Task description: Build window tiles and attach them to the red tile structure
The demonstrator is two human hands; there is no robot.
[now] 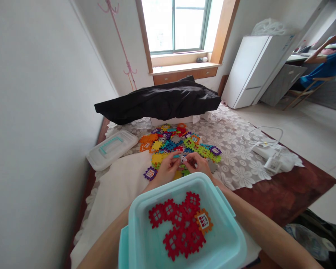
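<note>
**A:** Grip?

**B:** Fingers curled nearly shut, low over the near edge of the pile. Left hand (166,168) and right hand (198,166) meeting at the fingertips, apparently both pinched on a small white window piece (183,159).

**A:** And the done part?

**B:** At the near end, inside a turquoise plastic box (134,239): red waffle tiles (176,228), joined in one branching cluster, with an orange window tile (204,221) at the right edge.

**A:** What's left?

**B:** Plenty, by the look of it. Just beyond the hands, a loose heap of multicoloured tiles (170,142) on a lace floral cloth (235,149): orange, yellow, green, blue, purple. How many joined, impossible to tell. Off to the left of the hands, a purple window tile (150,173), lying apart.

**A:** Round about?

**B:** To the left, a clear plastic container (112,148) with a teal handle. Farther off, a black fabric bundle (159,101). To the right, a white charger (273,163) with a looped cable. At the far right, a seated person in a blue top (324,65), well apart, one arm raised.
</note>
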